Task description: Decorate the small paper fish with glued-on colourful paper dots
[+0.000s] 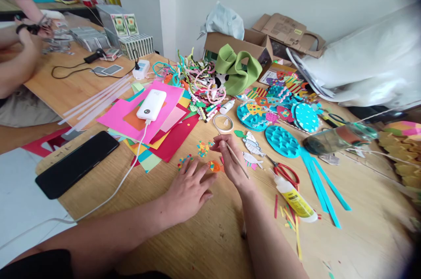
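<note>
My left hand (190, 189) lies flat on the wooden table with its fingers spread, the fingertips by a small orange paper fish (214, 166). In my right hand (231, 162) is a thin wooden stick (239, 163), pinched like a pen; its tip is hidden by the fingers. Just beyond the fish lies a heap of coloured paper dots (203, 148), and more dots (184, 162) sit by my left fingers. Right of my right hand are silvery paper fish (251, 144), red-handled scissors (287, 173) and a glue bottle (296, 200) lying on its side.
Coloured paper sheets (171, 138) carry a white power bank (151, 104), its cable crossing to the left near a black phone (77, 165). A tape roll (223, 124), blue discs (282, 141), blue strips (320, 187) and a bottle (340, 137) lie around. Another person's arm (16, 66) is at far left.
</note>
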`<action>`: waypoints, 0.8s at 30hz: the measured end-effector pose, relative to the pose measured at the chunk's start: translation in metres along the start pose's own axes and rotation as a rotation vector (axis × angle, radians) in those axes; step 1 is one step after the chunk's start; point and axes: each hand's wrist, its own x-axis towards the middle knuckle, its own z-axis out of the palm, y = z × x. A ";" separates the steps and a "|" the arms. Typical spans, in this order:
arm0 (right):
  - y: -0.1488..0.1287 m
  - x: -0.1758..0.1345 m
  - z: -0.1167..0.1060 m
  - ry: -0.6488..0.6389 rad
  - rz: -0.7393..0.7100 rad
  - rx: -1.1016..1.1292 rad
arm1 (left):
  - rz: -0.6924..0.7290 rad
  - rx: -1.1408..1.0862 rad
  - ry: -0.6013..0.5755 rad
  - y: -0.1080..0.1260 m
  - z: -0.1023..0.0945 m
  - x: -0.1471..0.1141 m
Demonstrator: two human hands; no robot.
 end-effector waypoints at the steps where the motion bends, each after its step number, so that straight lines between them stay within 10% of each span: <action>1: 0.001 0.000 0.001 -0.011 -0.002 -0.012 | 0.000 -0.001 0.003 0.000 0.000 0.000; 24: 0.004 0.002 0.005 -0.022 0.007 -0.016 | 0.009 -0.005 0.012 0.000 0.000 0.001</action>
